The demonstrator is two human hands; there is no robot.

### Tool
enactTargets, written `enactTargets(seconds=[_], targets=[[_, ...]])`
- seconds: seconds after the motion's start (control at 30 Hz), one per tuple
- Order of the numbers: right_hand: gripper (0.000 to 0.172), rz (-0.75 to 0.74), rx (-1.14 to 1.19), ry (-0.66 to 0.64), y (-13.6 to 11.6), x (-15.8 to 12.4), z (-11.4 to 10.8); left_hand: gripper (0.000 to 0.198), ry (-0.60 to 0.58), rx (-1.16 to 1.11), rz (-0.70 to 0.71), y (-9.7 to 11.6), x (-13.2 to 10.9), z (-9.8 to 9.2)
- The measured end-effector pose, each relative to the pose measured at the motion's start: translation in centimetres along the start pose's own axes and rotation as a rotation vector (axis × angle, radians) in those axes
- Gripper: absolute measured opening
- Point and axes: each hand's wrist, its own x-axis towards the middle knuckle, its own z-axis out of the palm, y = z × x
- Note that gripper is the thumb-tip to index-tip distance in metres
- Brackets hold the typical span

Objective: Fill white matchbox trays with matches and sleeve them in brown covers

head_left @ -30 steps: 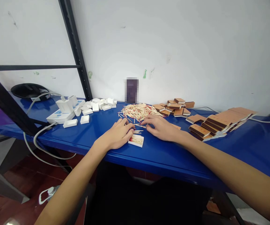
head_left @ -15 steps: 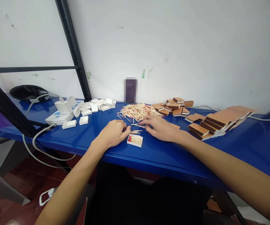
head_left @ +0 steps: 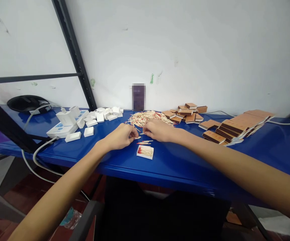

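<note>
A heap of red-tipped matchsticks [head_left: 147, 117] lies on the blue table [head_left: 175, 164]. Both my hands meet at its near edge. My left hand [head_left: 121, 136] is curled with its fingertips pinched on a few matchsticks. My right hand [head_left: 157, 130] is also curled, fingertips pinched at the same spot. Just in front of them a small white tray [head_left: 145, 152] holds a row of matchsticks, and a few loose matchsticks [head_left: 145, 143] lie between it and my hands.
White empty trays [head_left: 102, 115] are scattered at the left by a white power strip [head_left: 60, 129] with a cable. Brown matchbox sleeves [head_left: 187, 113] and stacked flat sleeves [head_left: 237, 129] sit at the right. A dark blurred box [head_left: 138, 97] stands against the wall.
Both hands have lifted from lying low over the table and drawn together toward the heap's near edge, away from the white tray. The camera has tilted slightly.
</note>
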Motion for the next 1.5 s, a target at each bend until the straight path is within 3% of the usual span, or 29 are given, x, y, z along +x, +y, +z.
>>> enactTargets(seconds=[0.17,0.37,0.47,0.53,0.73,0.8,0.87,0.93,1.03,1.23,1.4,1.5], targets=[[0.018,0.027,0.1,0.084,0.7,-0.2,-0.2,0.015,-0.012,-0.111,-0.011,-0.5,0.9,-0.3],[0.007,0.164,0.454,0.262,1.4,-2.3,-0.9,0.005,-0.043,-0.09,0.026,0.2,2.2,-0.3],[0.028,0.184,0.582,0.248,1.0,-3.3,-0.6,0.008,-0.071,-0.139,0.061,0.5,2.8,-0.1],[0.034,0.177,0.587,0.242,0.8,-3.8,-0.4,0.01,-0.082,-0.21,0.063,0.5,3.0,0.2],[0.009,0.156,0.612,0.334,0.2,-4.8,0.1,0.006,-0.072,-0.422,0.045,0.9,2.8,1.1],[0.002,0.104,0.685,0.343,-0.1,-4.9,0.2,0.004,-0.022,-0.396,0.08,0.9,2.5,1.1],[0.006,0.058,0.719,0.339,-0.6,-4.7,0.4,0.005,0.065,-0.262,0.145,0.8,2.2,0.8],[0.008,0.041,0.707,0.357,-1.2,-4.2,0.7,0.009,0.169,-0.117,0.183,0.6,1.7,0.4],[0.006,0.022,0.648,0.393,-1.8,-3.3,1.4,0.008,0.296,-0.052,0.11,0.4,0.7,0.1],[0.005,0.053,0.419,0.337,-1.2,-3.5,2.0,0.013,0.155,0.025,0.005,1.5,-1.4,0.7],[0.019,0.034,0.311,0.335,-0.4,-4.2,1.9,0.017,0.241,0.114,-0.065,1.9,-1.7,0.9],[0.026,0.018,0.236,0.284,-0.2,-4.4,2.1,0.016,0.21,0.063,-0.126,1.8,-1.7,0.9]])
